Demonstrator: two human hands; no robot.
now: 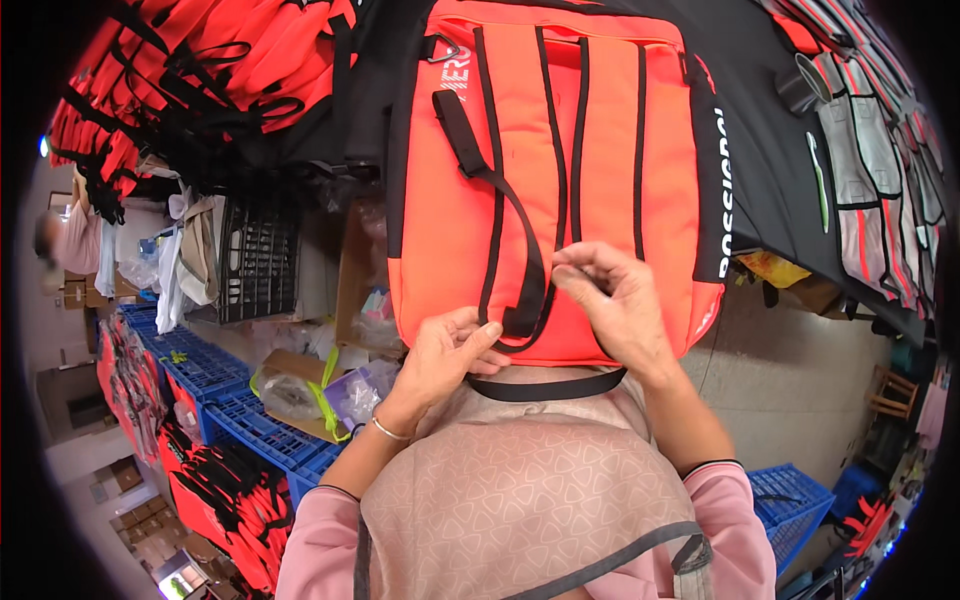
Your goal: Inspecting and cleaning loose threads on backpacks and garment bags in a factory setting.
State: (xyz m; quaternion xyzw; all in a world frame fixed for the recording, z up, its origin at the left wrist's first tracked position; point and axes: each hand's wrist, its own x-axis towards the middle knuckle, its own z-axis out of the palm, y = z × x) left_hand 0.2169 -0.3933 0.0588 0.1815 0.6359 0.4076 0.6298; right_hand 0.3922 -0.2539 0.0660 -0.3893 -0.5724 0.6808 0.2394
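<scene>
A bright orange-red backpack [610,180] with black sides lies before me, its two padded shoulder straps [525,100] facing up. A long black webbing strap [520,215] curves down over it, with a black buckle-like piece [465,150] near its upper end. At the lower left of the backpack my left hand [450,352] is closed, its thumb and fingers pinching the strap's lower part. My right hand [610,300] is held in a pinch beside the strap; what lies between its fingertips is too small to make out. A black band [545,387] crosses just below the backpack.
Piled red bags with black straps [240,60] lie at the upper left. Grey pieces with red trim [870,170] and a green-and-white tool [819,180] rest on the black-covered table [770,190] to the right. Blue crates [240,400] stand left, another blue crate [790,510] lower right.
</scene>
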